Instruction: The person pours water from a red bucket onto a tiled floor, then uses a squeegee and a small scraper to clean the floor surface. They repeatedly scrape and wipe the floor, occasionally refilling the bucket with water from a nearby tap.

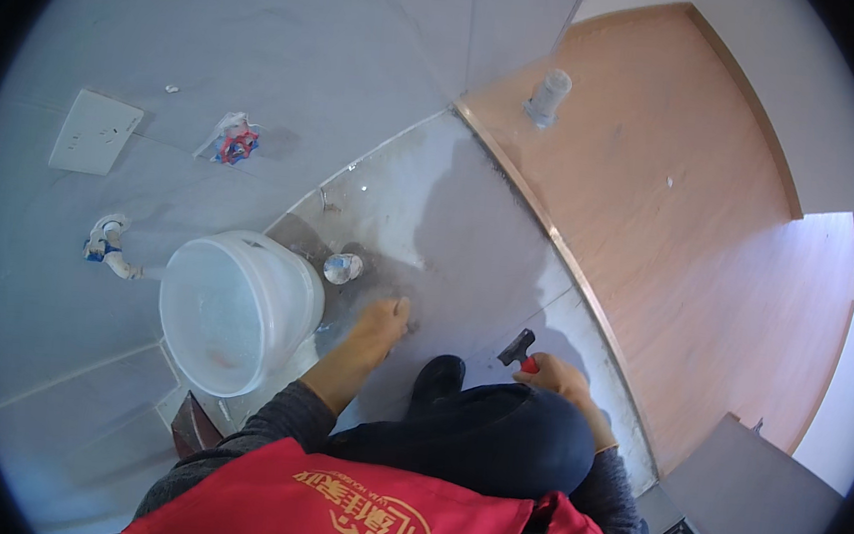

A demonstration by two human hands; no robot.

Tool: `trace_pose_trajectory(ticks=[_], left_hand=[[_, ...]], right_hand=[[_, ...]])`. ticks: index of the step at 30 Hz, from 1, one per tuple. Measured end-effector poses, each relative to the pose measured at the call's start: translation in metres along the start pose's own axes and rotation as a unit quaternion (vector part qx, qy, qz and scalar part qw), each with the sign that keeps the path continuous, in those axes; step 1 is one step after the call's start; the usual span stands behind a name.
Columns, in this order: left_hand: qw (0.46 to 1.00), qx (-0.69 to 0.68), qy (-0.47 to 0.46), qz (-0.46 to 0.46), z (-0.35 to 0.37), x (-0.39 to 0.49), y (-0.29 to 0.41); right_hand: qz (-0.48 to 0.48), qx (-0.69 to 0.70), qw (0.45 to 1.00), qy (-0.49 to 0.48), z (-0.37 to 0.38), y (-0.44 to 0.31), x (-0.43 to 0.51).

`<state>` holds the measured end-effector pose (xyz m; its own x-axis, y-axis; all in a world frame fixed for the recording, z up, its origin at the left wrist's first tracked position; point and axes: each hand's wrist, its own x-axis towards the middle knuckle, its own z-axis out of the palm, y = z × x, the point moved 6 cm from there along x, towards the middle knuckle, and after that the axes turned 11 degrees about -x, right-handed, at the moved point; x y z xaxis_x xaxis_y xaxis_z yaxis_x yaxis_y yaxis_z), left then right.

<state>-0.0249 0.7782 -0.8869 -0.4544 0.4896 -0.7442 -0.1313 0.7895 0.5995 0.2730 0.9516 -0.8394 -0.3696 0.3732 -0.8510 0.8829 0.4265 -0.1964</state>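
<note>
My right hand [560, 377] grips the red handle of a small tool with a broad dark head [517, 347], a scraper or a hammer; which of them I cannot tell. The head is held above the floor beside my knee. My left hand [384, 319] is low over the dusty grey floor [464, 270], fingers curled. Something small and dark shows at its fingertips, but whether the hand grips it is hidden. Just beyond that hand, a short capped pipe stub [343, 268] rises from the floor. A white plastic bucket [220, 318] stands to the left of my left forearm.
On the grey wall are a socket plate [97, 132], a red valve handwheel [238, 147] and a white pipe elbow [114, 246]. A raised threshold strip [550, 228] borders a wood-toned floor [672, 211], where another pipe stub [552, 92] stands. A grey panel [750, 466] is at right.
</note>
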Motion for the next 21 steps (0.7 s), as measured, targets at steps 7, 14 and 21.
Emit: trace_pose_trajectory(ticks=[7,14,21], left_hand=[[0.997,0.055,-0.029,-0.04,0.036,0.02,0.035],[0.984,0.167,0.009,0.066,0.032,0.028,0.035],[0.993,-0.104,0.048,0.039,-0.001,-0.003,0.007]], right_hand=[[0.029,-0.023,0.997,-0.062,-0.023,0.011,0.004],[-0.008,-0.063,0.997,-0.052,-0.023,0.028,0.013],[-0.044,-0.166,0.98,-0.103,-0.042,0.012,0.061]])
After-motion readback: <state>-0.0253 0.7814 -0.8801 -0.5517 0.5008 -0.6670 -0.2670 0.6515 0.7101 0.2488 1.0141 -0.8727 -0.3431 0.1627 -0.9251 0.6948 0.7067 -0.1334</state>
